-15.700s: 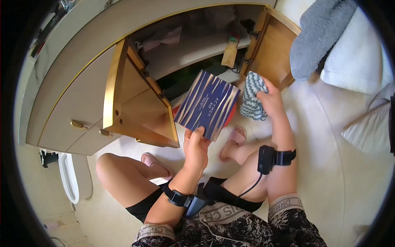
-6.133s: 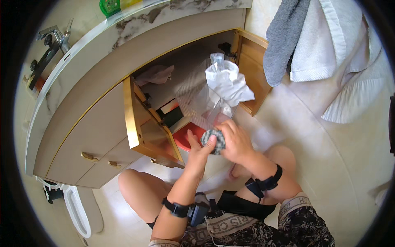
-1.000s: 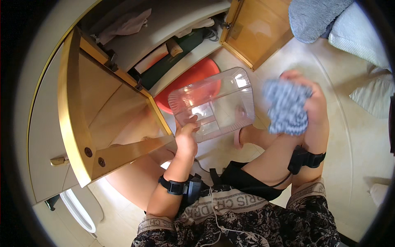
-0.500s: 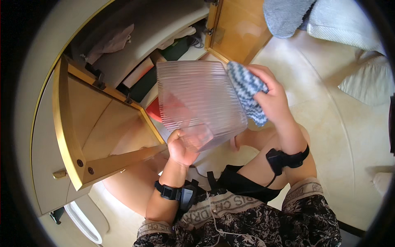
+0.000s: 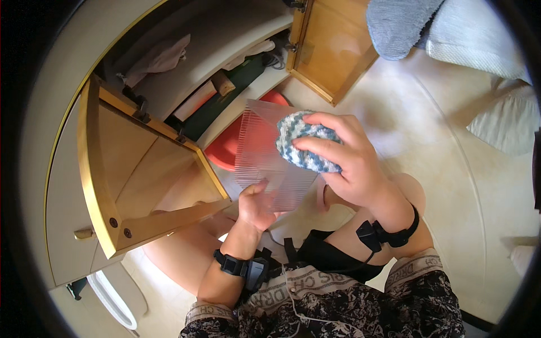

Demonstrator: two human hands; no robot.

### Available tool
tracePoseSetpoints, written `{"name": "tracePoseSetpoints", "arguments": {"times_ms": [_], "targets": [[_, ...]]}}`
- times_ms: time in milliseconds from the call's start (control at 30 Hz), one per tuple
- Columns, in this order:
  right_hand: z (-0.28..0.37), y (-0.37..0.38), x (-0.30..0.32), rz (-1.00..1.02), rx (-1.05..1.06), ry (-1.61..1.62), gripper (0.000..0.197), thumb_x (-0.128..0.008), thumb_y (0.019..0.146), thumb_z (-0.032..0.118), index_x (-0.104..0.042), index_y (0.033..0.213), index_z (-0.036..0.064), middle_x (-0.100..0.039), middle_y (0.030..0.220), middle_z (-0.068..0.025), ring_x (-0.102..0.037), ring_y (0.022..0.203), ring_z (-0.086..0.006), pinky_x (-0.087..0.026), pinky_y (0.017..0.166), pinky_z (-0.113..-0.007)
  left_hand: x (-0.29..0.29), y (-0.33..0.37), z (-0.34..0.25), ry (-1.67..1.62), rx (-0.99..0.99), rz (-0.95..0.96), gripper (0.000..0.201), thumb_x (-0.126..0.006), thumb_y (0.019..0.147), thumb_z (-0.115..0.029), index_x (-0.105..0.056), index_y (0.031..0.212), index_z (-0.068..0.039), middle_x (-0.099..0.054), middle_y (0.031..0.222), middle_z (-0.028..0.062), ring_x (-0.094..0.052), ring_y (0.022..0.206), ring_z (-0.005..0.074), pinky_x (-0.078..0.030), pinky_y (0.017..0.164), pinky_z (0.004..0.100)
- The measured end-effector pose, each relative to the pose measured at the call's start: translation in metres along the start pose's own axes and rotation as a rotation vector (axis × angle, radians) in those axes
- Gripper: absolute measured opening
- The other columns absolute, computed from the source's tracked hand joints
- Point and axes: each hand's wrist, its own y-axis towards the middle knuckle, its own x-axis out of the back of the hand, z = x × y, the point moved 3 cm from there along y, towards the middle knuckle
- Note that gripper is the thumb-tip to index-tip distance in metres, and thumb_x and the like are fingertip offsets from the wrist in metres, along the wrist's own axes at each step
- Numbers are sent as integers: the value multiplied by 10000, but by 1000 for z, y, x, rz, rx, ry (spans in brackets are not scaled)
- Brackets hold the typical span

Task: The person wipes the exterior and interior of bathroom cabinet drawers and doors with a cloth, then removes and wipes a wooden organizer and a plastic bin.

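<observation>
A clear ribbed plastic container (image 5: pixel 256 146) is held up in front of me, tilted. My left hand (image 5: pixel 257 207) grips it at its near lower end, the fingers partly seen through the plastic. In my right hand (image 5: pixel 349 155) is a blue-and-white knitted cloth (image 5: pixel 307 141), bunched under the fingers. The cloth lies against the upper right part of the container. How deep the container is cannot be made out from this angle.
Below and behind the container sits a red basin (image 5: pixel 225 149). A cabinet with two open wooden doors (image 5: pixel 93 169) (image 5: pixel 332 50) curves along the left and top; boxes (image 5: pixel 197 100) and a crumpled cloth (image 5: pixel 158 62) lie inside. Grey and white cushions (image 5: pixel 473 39) are at upper right.
My right hand has moved left with the cloth, from the container's right edge onto its upper right part. The container has turned and now shows narrower, uncovering more of the red basin.
</observation>
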Motion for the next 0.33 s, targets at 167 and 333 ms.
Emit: {"name": "tracePoseSetpoints", "arguments": {"times_ms": [167,333], "targets": [[11,-20,-38,51,208,-245,243,-624,703,106,-680,919,200,-571,1098,-16,-519,952,-255,-470,788,-358,-19,-2,1,-115,34,174,477,-332,882,-314,-468,1269,-71,-548,1222,140,-552,1099,310,-491,879,466],[21,-42,-64,349,243,-58,235,-635,702,128,-690,911,221,-572,1099,0,-500,986,-240,-473,832,-379,0,3,-7,13,-49,356,441,-387,922,-352,-534,1220,-62,-614,1124,164,-625,970,302,-552,779,390]]}}
